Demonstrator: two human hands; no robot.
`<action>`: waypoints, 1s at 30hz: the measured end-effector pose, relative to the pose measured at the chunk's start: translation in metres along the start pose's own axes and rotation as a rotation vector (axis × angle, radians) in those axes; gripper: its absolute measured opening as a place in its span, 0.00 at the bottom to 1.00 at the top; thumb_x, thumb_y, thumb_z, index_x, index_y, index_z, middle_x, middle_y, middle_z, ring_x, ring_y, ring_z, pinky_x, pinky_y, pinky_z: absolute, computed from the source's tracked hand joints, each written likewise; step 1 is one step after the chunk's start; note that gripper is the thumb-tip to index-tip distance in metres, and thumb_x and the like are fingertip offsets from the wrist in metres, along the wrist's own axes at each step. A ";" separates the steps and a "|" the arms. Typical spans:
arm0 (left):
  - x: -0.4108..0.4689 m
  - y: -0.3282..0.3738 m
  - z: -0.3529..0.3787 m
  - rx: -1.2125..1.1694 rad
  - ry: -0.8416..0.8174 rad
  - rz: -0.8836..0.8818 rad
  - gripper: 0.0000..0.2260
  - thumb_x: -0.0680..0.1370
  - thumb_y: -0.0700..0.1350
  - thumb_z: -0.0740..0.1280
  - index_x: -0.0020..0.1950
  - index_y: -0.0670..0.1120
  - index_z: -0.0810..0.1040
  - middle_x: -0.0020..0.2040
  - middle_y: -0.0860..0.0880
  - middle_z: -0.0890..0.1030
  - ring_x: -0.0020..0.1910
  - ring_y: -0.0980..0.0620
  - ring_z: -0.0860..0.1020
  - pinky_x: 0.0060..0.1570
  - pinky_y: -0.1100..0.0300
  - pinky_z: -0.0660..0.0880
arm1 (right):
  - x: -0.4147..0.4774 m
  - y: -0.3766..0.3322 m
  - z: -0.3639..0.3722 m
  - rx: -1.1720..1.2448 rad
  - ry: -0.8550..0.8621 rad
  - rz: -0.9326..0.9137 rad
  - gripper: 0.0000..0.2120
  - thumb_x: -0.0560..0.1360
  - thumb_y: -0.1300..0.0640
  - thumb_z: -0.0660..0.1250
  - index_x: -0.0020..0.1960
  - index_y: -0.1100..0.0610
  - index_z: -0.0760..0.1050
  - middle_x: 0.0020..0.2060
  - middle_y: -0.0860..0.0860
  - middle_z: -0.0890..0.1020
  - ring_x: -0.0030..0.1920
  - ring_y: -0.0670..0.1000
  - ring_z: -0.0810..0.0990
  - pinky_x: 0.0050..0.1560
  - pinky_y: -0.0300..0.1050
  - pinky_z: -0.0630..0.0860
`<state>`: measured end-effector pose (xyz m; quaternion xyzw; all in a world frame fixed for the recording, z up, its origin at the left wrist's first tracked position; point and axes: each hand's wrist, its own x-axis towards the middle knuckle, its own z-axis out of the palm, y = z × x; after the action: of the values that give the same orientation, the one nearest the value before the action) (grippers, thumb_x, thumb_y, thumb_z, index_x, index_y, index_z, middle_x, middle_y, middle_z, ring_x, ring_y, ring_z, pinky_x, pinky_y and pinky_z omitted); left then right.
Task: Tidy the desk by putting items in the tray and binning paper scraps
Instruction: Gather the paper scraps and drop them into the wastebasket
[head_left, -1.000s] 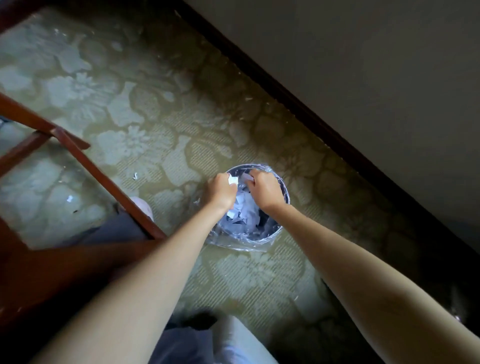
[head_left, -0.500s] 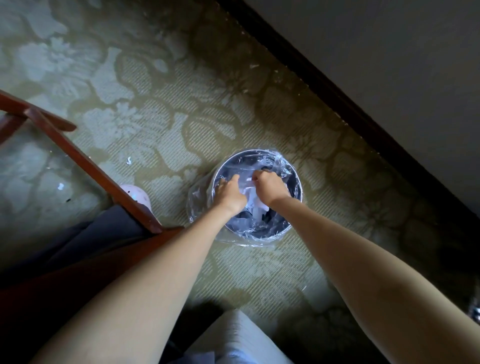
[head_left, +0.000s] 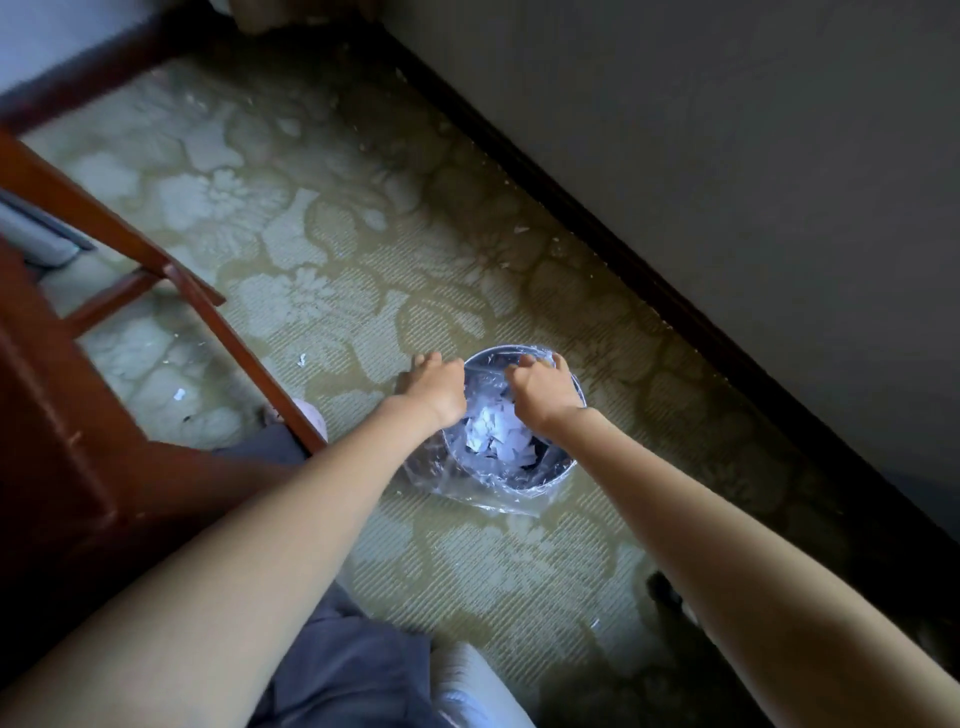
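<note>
A round bin (head_left: 563, 467) lined with a clear plastic bag stands on the patterned carpet. White paper scraps (head_left: 493, 436) lie heaped inside it. My left hand (head_left: 436, 387) hangs at the bin's left rim, fingers loosely spread toward the floor, with nothing seen in it. Over the bin's far side is my right hand (head_left: 545, 389), fingers loosely curled near the rim, and no scrap shows in it. Two small scraps (head_left: 179, 394) lie on the carpet to the left.
A red-brown wooden chair frame (head_left: 208, 306) slants across the left side, close to my left forearm. A dark skirting board (head_left: 623, 260) and grey wall run diagonally behind the bin. My trouser leg (head_left: 337, 665) and a pale shoe (head_left: 478, 686) are below.
Both hands held white scraps together over the bin's middle. They have since drawn apart, the left to the rim's outside, and the scraps are gone from the fingers.
</note>
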<state>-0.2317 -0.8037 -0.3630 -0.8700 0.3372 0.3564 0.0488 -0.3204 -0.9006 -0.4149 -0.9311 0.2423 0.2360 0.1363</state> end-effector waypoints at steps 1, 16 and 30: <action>-0.010 -0.001 -0.012 0.025 0.043 0.005 0.19 0.80 0.37 0.55 0.72 0.42 0.64 0.73 0.41 0.61 0.72 0.41 0.58 0.70 0.47 0.60 | -0.008 -0.005 -0.015 -0.026 0.058 -0.015 0.17 0.76 0.64 0.58 0.65 0.60 0.69 0.64 0.59 0.71 0.66 0.59 0.70 0.73 0.56 0.52; -0.252 -0.120 -0.170 -0.150 0.883 -0.107 0.15 0.80 0.45 0.55 0.64 0.44 0.72 0.65 0.39 0.74 0.64 0.37 0.71 0.61 0.48 0.69 | -0.163 -0.201 -0.221 0.042 0.811 -0.390 0.13 0.77 0.63 0.56 0.59 0.63 0.72 0.56 0.59 0.74 0.55 0.61 0.75 0.48 0.49 0.71; -0.386 -0.327 -0.077 -0.418 1.084 -0.633 0.16 0.80 0.42 0.57 0.66 0.43 0.73 0.65 0.42 0.74 0.64 0.41 0.72 0.62 0.50 0.70 | -0.206 -0.447 -0.162 -0.022 0.589 -0.893 0.17 0.79 0.57 0.57 0.67 0.60 0.67 0.64 0.59 0.71 0.61 0.62 0.72 0.57 0.53 0.72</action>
<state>-0.1834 -0.3649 -0.1048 -0.9744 -0.0343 -0.1057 -0.1956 -0.1879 -0.5026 -0.1101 -0.9718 -0.1521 -0.1135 0.1399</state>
